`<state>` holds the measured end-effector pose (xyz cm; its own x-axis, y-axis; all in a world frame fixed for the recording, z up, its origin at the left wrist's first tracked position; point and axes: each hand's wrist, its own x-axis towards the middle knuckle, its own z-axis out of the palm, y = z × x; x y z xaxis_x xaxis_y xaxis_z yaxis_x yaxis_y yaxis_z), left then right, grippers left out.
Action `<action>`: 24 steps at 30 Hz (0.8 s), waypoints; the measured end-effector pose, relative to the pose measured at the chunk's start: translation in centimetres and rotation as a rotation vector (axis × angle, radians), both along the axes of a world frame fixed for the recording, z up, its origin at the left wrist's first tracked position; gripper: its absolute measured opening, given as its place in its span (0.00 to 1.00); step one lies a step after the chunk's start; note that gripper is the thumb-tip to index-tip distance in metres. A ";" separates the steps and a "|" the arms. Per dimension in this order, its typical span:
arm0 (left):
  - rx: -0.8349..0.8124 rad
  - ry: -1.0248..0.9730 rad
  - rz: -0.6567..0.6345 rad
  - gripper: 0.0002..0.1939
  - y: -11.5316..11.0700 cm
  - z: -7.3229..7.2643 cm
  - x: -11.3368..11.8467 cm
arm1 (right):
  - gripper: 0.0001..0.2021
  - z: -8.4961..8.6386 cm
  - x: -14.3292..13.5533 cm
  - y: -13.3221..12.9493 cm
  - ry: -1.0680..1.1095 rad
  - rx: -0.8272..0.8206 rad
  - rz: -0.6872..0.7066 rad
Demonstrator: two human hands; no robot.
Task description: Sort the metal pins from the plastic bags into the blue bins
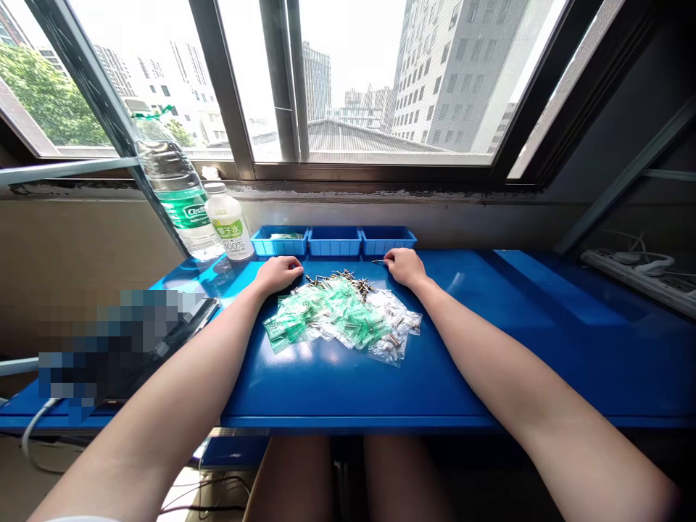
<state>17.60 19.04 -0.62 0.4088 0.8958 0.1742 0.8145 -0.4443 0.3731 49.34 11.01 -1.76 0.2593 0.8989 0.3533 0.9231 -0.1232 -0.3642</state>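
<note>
My right hand pinches a thin metal pin in front of the right blue bin. To the left, my left hand is closed beside the pile's back left edge; whatever its fingertips grip, if anything, is too small to name. Between my hands lie dark and brass-coloured small pins. Nearer to me are green plastic packets and clear packets with small parts inside. The left blue bin contains some packets, and the middle blue bin stands next to it.
A large water bottle and a white bottle stand at the back left of the blue table. A dark, partly pixelated object lies left. A power strip sits far right, below the window.
</note>
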 end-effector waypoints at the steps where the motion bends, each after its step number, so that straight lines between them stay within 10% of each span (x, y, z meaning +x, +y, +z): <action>1: 0.000 0.002 0.001 0.15 0.0 0.0 0.0 | 0.09 0.0 0.1 0.0 -0.037 -0.026 -0.017; 15: 0.004 0.034 0.018 0.15 0.1 0.0 0.0 | 0.09 -0.9 4.2 1.6 0.467 0.384 -0.369; 24: -0.005 0.021 0.009 0.16 -0.1 0.1 0.1 | 0.10 -1.2 4.4 1.5 0.613 0.434 -0.295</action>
